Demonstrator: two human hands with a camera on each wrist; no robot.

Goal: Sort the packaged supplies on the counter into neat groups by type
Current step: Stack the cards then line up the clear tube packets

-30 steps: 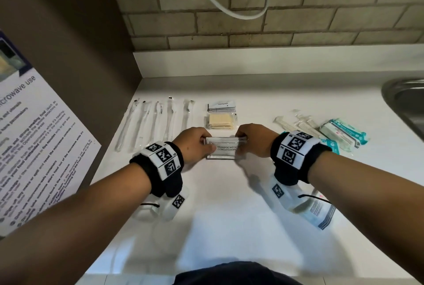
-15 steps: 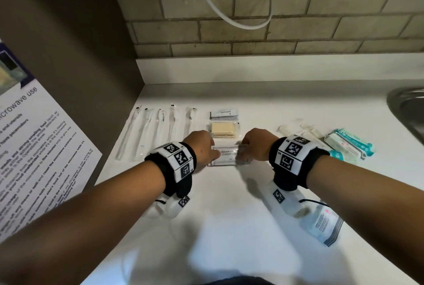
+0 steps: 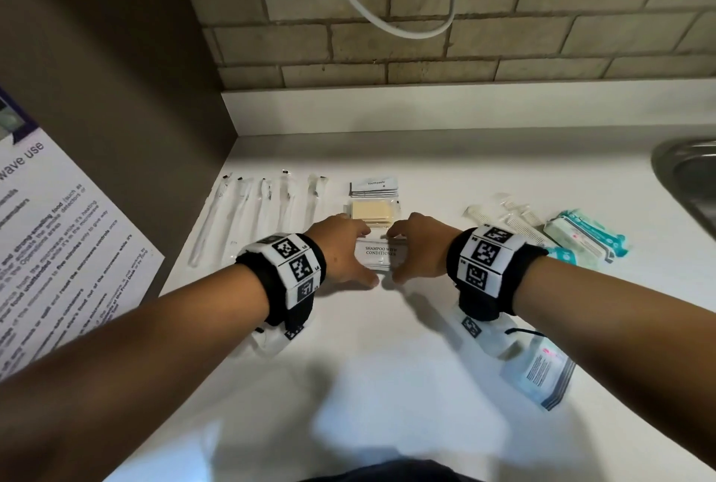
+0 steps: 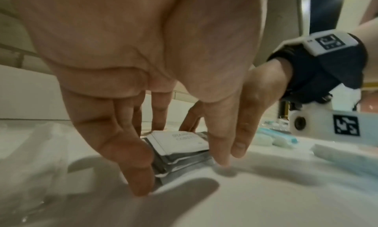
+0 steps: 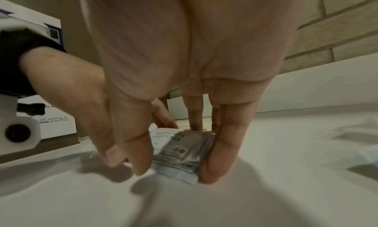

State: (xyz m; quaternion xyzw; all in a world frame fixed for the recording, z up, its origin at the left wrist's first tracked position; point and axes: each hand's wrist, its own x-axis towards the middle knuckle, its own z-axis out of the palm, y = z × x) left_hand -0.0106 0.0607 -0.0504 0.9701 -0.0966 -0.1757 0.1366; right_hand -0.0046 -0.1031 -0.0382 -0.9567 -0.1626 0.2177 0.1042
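A stack of white shampoo-with-conditioner sachets [image 3: 381, 252] lies on the white counter [image 3: 387, 365] just in front of the beige packets [image 3: 372, 212]. My left hand [image 3: 362, 254] grips its left end, and my right hand [image 3: 399, 254] grips its right end. On each hand the fingers reach over the far edge and the thumb presses the near edge. The left wrist view shows the stack [image 4: 180, 143] between little finger and thumb, fingertips on the counter. In the right wrist view the sachets [image 5: 178, 148] sit slightly fanned.
Wrapped toothbrushes [image 3: 263, 210] lie in a row at the left and toothpaste sachets [image 3: 374, 187] at the back. Combs [image 3: 507, 216] and teal packs [image 3: 585, 235] lie at the right, a flat packet [image 3: 542, 373] under my right wrist. A sink [image 3: 689, 171] is at far right, a poster [image 3: 58, 249] on the left wall.
Both hands have moved in from the sachet's two ends and now frame the stack closely, thumbs nearly meeting at its near edge. The stack sits slightly nearer the beige packets.
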